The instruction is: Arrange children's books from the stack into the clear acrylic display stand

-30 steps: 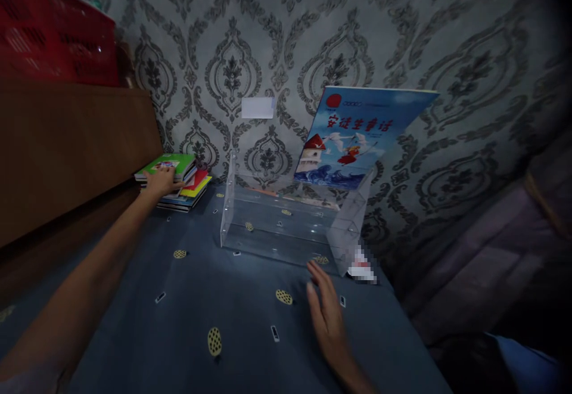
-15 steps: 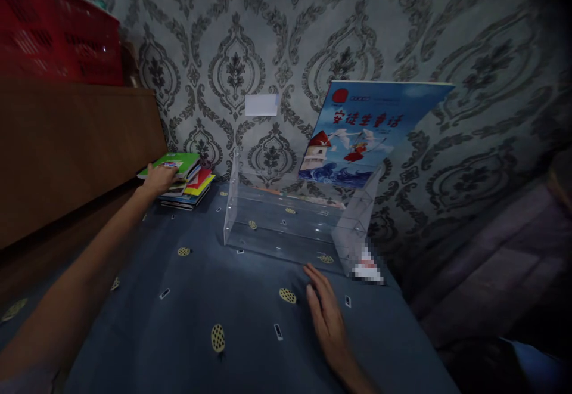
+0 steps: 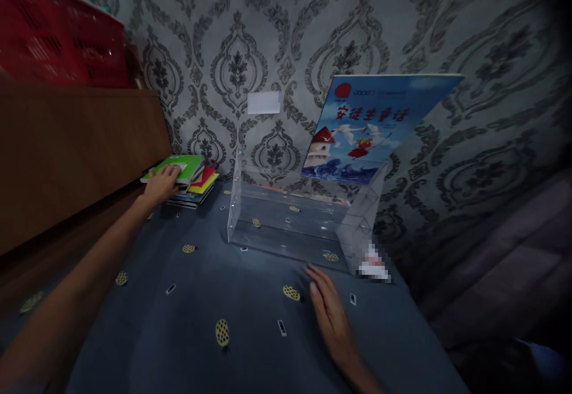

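My left hand (image 3: 161,185) lies over the green book (image 3: 191,167) on top of a stack at the back left, its fingers spread across the cover. Below it are several more books, with red and yellow ones (image 3: 206,183) sticking out to the right. My right hand (image 3: 331,316) is open, fingers extended, just in front of the clear acrylic rack (image 3: 286,236), holding nothing. A blue picture book (image 3: 357,126) with a red-roofed tower and white birds on its cover stands tilted back at the right of the rack's top tier.
Dark blue cloth with yellow pineapple prints (image 3: 179,322) covers the surface. A wooden cabinet (image 3: 80,149) bearing a red basket (image 3: 67,36) borders the left. Behind is patterned wallpaper (image 3: 241,30) with a white card (image 3: 263,102). A blurred-out item (image 3: 374,267) lies by the rack's right side.
My left hand has shifted slightly over the green book, and its fingers are spread wider on the cover. My right hand stays about where it was. The view has moved slightly.
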Motion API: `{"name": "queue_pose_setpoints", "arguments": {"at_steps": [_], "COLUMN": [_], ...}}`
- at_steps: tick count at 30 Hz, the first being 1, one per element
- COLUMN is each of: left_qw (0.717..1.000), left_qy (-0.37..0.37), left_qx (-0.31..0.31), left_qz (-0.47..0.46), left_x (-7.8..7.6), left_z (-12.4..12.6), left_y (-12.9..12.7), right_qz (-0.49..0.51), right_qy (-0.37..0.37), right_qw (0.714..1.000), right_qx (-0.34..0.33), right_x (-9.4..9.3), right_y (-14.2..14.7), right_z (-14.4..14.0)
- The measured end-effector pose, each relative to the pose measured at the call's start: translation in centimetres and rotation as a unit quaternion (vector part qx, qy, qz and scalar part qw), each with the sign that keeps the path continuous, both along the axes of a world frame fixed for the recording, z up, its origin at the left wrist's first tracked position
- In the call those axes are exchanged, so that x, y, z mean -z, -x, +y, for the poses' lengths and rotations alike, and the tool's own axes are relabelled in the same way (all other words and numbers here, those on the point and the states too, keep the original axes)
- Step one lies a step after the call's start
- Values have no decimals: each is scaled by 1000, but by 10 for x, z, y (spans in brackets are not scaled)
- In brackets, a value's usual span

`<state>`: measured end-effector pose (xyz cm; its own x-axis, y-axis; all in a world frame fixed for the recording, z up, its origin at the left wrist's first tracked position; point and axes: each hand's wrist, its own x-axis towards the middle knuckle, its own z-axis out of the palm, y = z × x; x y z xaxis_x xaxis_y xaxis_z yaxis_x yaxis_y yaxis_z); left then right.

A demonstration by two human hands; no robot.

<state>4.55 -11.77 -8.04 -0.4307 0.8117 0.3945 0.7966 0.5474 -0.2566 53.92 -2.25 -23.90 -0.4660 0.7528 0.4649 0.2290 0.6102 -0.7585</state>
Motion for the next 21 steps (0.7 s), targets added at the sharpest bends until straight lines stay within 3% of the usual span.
{"name": "queue_pose_setpoints", "arguments": {"at_steps": [11, 21], "left_qw": [1000, 998], "left_qy": [11, 17], "left_qx": [-5, -15], "left_qz": [17, 60], "left_x": [7, 29], "left_z": [-10, -27], "left_y": [-25, -61], "right_qz": [-3, -7], "right_qy": [15, 50], "right_qw": [1000, 998], "right_qx": [-15, -25], "right_x": [0, -2], "right_y": [0, 0], "right_z": [2, 2]}}
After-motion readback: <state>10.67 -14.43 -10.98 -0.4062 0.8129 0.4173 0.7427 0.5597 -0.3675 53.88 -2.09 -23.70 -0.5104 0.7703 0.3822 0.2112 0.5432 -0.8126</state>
